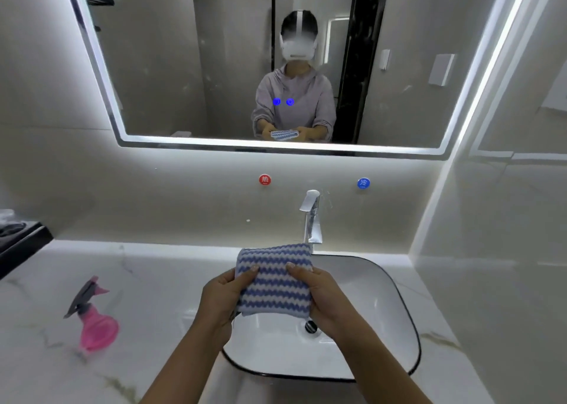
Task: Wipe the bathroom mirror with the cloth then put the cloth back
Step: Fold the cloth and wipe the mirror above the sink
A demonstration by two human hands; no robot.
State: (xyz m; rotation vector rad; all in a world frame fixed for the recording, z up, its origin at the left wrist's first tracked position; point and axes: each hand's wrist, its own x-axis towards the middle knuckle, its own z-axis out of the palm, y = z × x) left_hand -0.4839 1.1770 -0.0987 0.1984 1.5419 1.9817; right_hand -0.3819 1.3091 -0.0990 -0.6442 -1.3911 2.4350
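A folded cloth (274,281) with blue and white zigzag stripes is held above the sink, both hands gripping it. My left hand (223,297) pinches its left edge, thumb on top. My right hand (320,296) grips the right edge the same way. The bathroom mirror (214,66), framed by a lit strip, hangs on the wall above and reflects a person holding the cloth.
A white basin with a black rim (395,284) sits under the cloth, with a chrome tap (312,216) behind it. A pink spray bottle (92,317) stands on the marble counter at the left. A dark tray (21,241) is at the far left.
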